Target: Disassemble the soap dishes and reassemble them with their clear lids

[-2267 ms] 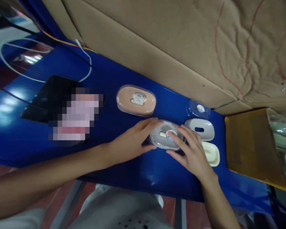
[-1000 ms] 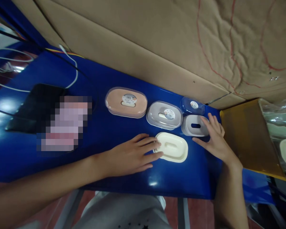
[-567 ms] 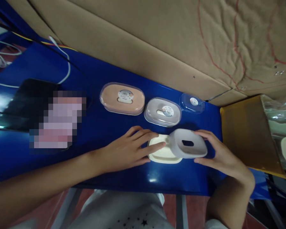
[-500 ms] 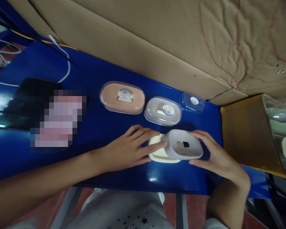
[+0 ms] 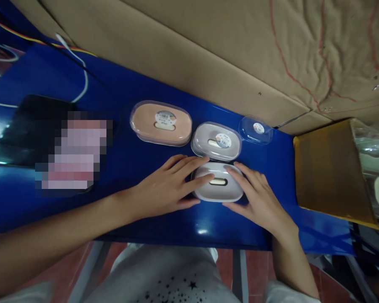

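Note:
A light grey oval piece [image 5: 205, 191] with a slot in its middle lies near the table's front, a cream part showing through the slot. My left hand [image 5: 167, 187] rests on its left side, fingers spread along the edge and top. On its right side lies my right hand [image 5: 255, 193], thumb at the front edge, fingertips on the top. Just behind sits a grey box [image 5: 202, 141] under a clear lid with a round label. A peach box [image 5: 142, 122], also lidded and labelled, stands to the left. A clear lid [image 5: 249, 130] lies at the back right.
A dark device [image 5: 34, 134] and a pixelated phone-like object [image 5: 78, 151] lie on the left of the blue table [image 5: 129, 227], with cables behind. An open cardboard box [image 5: 328, 168] stands at right; brown cardboard [image 5: 189, 63] lines the back.
The grey piece has moved left and down from my right hand's tilted hold onto the cream part, now covering it. My right hand has come left with it; the camera view has shifted slightly.

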Action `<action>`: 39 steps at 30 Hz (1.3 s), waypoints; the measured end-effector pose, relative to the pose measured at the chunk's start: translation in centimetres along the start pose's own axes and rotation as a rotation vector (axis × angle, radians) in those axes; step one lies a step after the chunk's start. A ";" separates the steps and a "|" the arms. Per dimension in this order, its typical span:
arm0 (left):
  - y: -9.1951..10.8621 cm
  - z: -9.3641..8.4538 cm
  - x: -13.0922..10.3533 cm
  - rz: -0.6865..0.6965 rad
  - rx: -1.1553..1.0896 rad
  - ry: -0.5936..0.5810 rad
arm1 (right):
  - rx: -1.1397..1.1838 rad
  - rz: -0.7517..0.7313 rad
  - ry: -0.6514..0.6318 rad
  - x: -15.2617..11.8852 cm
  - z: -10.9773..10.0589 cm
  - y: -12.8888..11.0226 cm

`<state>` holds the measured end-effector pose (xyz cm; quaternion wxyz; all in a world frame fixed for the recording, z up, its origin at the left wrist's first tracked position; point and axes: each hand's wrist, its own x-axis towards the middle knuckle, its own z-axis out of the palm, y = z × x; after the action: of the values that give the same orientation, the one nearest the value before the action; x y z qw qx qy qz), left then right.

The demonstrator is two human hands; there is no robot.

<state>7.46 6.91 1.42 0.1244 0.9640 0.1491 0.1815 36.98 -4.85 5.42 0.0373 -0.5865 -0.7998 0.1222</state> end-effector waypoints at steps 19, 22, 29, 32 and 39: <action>-0.5 -0.1 -0.1 -0.035 0.005 -0.024 | -0.324 -0.168 0.141 1.4 1.7 -0.8; -0.5 -0.1 0.0 -0.046 0.031 -0.031 | -0.334 -0.176 0.153 1.4 1.7 -0.8; -0.5 -0.2 -0.1 -0.024 0.063 -0.034 | -0.343 -0.195 0.184 1.4 1.8 -1.0; -0.5 -0.2 -0.1 -0.022 0.071 -0.024 | -0.349 -0.211 0.217 1.5 1.9 -1.2; -0.3 -0.5 0.0 -0.037 0.064 -0.054 | -0.160 -0.168 0.216 0.6 1.1 1.2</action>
<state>7.17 7.29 1.71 0.1010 0.9692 0.1690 0.1482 37.66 -4.10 4.03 0.0862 -0.5282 -0.8447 -0.0092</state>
